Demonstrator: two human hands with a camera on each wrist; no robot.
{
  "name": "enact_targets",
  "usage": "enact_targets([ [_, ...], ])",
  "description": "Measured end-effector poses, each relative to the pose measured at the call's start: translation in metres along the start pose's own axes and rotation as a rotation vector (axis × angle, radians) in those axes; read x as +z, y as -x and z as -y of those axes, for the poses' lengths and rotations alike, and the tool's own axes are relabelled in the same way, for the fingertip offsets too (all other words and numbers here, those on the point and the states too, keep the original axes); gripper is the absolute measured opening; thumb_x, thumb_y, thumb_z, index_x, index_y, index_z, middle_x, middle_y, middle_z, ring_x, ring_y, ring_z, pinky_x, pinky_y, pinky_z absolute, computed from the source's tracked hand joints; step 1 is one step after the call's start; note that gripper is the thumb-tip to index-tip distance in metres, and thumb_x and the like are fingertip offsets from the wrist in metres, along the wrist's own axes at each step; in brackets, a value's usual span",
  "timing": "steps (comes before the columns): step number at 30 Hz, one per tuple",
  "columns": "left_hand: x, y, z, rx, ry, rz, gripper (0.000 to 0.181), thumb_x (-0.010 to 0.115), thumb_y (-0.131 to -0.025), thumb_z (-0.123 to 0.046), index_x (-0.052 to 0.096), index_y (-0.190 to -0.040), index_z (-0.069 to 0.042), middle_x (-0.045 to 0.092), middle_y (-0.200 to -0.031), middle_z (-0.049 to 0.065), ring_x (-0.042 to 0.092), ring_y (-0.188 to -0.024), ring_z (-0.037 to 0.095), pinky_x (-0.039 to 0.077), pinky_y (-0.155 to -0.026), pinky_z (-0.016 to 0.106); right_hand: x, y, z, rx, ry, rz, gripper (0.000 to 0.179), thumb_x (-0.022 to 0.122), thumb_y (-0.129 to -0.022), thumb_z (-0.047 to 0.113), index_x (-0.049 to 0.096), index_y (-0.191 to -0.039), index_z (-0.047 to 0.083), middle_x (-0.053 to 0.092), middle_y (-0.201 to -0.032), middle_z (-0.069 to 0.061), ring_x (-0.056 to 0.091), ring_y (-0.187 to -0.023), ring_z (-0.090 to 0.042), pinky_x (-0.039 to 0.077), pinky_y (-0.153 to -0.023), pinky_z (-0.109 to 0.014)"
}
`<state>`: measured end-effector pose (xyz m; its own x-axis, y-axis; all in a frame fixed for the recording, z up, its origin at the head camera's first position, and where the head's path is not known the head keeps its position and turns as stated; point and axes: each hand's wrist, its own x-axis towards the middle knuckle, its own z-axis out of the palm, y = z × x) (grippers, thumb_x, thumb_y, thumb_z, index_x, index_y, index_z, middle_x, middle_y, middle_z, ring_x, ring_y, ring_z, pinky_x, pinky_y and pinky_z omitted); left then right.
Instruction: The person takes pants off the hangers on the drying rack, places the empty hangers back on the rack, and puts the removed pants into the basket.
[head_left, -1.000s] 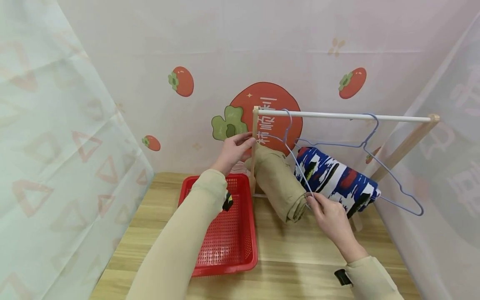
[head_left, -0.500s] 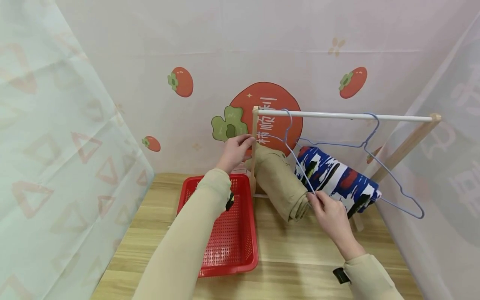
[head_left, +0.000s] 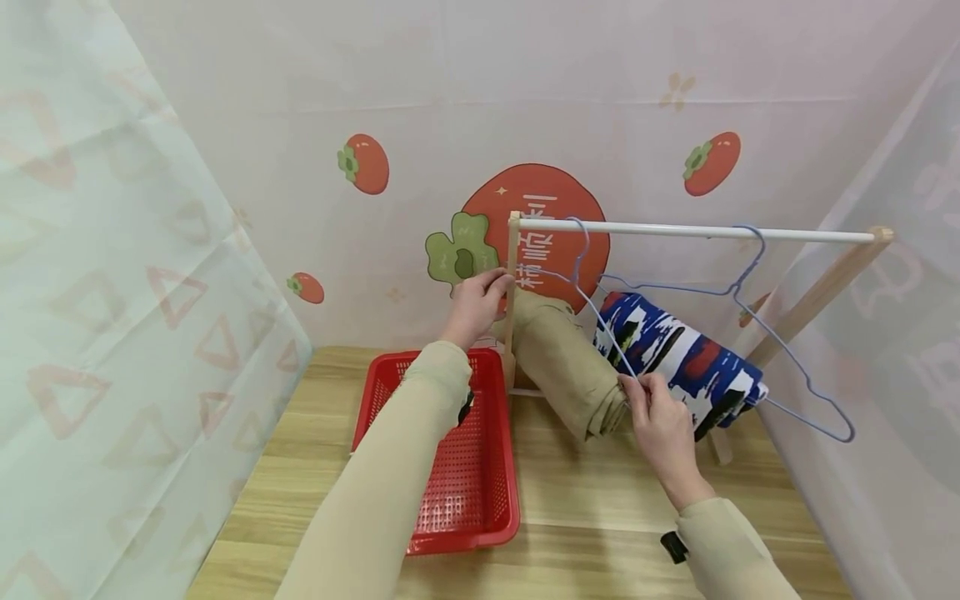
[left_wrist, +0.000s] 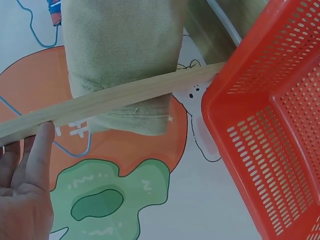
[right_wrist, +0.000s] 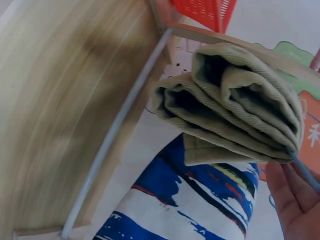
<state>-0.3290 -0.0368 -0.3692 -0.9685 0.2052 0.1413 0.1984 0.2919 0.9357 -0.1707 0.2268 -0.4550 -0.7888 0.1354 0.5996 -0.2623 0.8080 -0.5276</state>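
In the head view my left hand (head_left: 474, 310) holds the left wooden post (head_left: 512, 312) of a small clothes rack. The left wrist view shows a fingertip against this post's edge. With thumb and fingers, my right hand (head_left: 663, 429) pinches the lower corner of a blue clothes hanger (head_left: 603, 321). It hooks over the white rail (head_left: 675, 229). Folded khaki trousers (head_left: 566, 362) hang over this hanger; their layered folds (right_wrist: 240, 100) sit right above my right fingers. Beside them, a patterned blue, white and red garment (head_left: 686, 362) hangs folded on a second blue hanger (head_left: 791, 354).
A red perforated basket (head_left: 498, 467) stands on the wooden table (head_left: 585, 533), just left of the rack. The rack's right post (head_left: 817, 292) leans near the right-hand cloth wall. A printed cloth backdrop (head_left: 315, 192) rises close behind the rack.
My left forearm has shifted slightly right while the fingers stay at the post. My right hand keeps its pinch on the hanger and has risen very slightly. Both garments hang almost as before.
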Motion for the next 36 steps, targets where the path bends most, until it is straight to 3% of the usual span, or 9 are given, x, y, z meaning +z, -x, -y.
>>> enact_targets([
  [6, 0.001, 0.000, 0.001, -0.007, 0.014, -0.009, 0.045, 0.054, -0.106, -0.035, 0.058, -0.146, -0.015, 0.063, -0.139, 0.007, 0.059, -0.129, 0.022, 0.060, -0.088, 0.040, 0.009, -0.005, -0.004, -0.055, -0.001, -0.077, 0.025, 0.061, -0.102, 0.014, 0.048, -0.082, 0.006, 0.041, -0.057, -0.001, 0.038, -0.046, -0.017, 0.028, -0.045, -0.031],
  [9, 0.002, 0.000, 0.001, -0.016, 0.001, -0.012, 0.046, 0.055, -0.105, -0.036, 0.058, -0.146, -0.016, 0.063, -0.139, 0.006, 0.060, -0.129, 0.021, 0.060, -0.088, 0.039, 0.010, -0.005, -0.004, -0.064, -0.042, -0.120, 0.024, 0.059, -0.103, 0.011, 0.051, -0.082, 0.006, 0.052, -0.058, -0.007, 0.044, -0.048, -0.018, 0.032, -0.045, -0.031],
  [13, 0.004, 0.000, 0.001, -0.014, -0.030, -0.018, 0.046, 0.055, -0.105, -0.037, 0.059, -0.146, -0.017, 0.064, -0.137, 0.005, 0.061, -0.126, 0.021, 0.060, -0.090, 0.039, 0.007, -0.005, -0.004, -0.079, -0.078, -0.218, 0.017, 0.060, -0.102, 0.006, 0.060, -0.086, 0.001, 0.075, -0.079, -0.016, 0.061, -0.054, -0.026, 0.041, -0.052, -0.021],
  [15, 0.004, 0.000, 0.000, -0.002, -0.050, -0.023, 0.045, 0.055, -0.105, -0.036, 0.059, -0.145, -0.016, 0.065, -0.136, 0.006, 0.062, -0.124, 0.021, 0.059, -0.092, 0.039, 0.005, -0.006, -0.003, -0.088, -0.094, -0.259, 0.014, 0.060, -0.102, 0.004, 0.064, -0.089, -0.001, 0.078, -0.090, -0.015, 0.069, -0.064, -0.031, 0.043, -0.060, -0.012],
  [20, 0.005, 0.001, -0.001, 0.032, -0.104, -0.046, 0.044, 0.055, -0.106, -0.036, 0.061, -0.143, -0.014, 0.067, -0.134, 0.005, 0.064, -0.122, 0.020, 0.055, -0.100, 0.038, -0.003, -0.010, 0.001, -0.144, -0.117, -0.327, 0.009, 0.060, -0.099, -0.002, 0.067, -0.094, -0.005, 0.077, -0.086, -0.015, 0.073, -0.074, -0.035, 0.041, -0.076, -0.001],
  [24, 0.006, 0.001, -0.002, 0.031, -0.097, -0.041, 0.044, 0.055, -0.105, -0.037, 0.061, -0.143, -0.015, 0.067, -0.134, 0.005, 0.064, -0.121, 0.020, 0.057, -0.097, 0.038, -0.010, -0.014, 0.002, -0.166, -0.151, -0.384, 0.006, 0.062, -0.097, -0.008, 0.067, -0.093, -0.007, 0.077, -0.084, -0.015, 0.074, -0.079, -0.011, 0.041, -0.073, -0.001],
  [28, 0.008, 0.001, -0.003, 0.025, -0.068, -0.035, 0.044, 0.055, -0.105, -0.037, 0.062, -0.142, -0.016, 0.067, -0.134, 0.006, 0.064, -0.122, 0.021, 0.059, -0.093, 0.040, -0.019, -0.017, 0.002, -0.155, -0.207, -0.432, 0.007, 0.061, -0.096, -0.009, 0.066, -0.091, -0.011, 0.076, -0.081, -0.020, 0.064, -0.087, 0.015, 0.042, -0.071, 0.000],
  [33, 0.008, 0.001, -0.002, 0.014, -0.012, -0.034, 0.043, 0.056, -0.105, -0.036, 0.062, -0.141, -0.014, 0.066, -0.133, 0.008, 0.064, -0.122, 0.023, 0.059, -0.091, 0.045, -0.031, -0.016, 0.004, -0.121, -0.286, -0.461, 0.014, 0.059, -0.099, -0.007, 0.064, -0.088, -0.015, 0.074, -0.080, -0.021, 0.066, -0.084, 0.015, 0.048, -0.074, -0.003],
  [36, 0.008, 0.000, 0.000, 0.009, -0.007, -0.043, 0.042, 0.056, -0.105, -0.036, 0.063, -0.141, -0.015, 0.067, -0.132, 0.007, 0.064, -0.121, 0.023, 0.060, -0.090, 0.044, -0.039, -0.013, 0.006, -0.118, -0.304, -0.469, 0.017, 0.059, -0.099, -0.005, 0.064, -0.088, -0.016, 0.076, -0.083, -0.006, 0.068, -0.083, 0.013, 0.050, -0.076, -0.004],
])
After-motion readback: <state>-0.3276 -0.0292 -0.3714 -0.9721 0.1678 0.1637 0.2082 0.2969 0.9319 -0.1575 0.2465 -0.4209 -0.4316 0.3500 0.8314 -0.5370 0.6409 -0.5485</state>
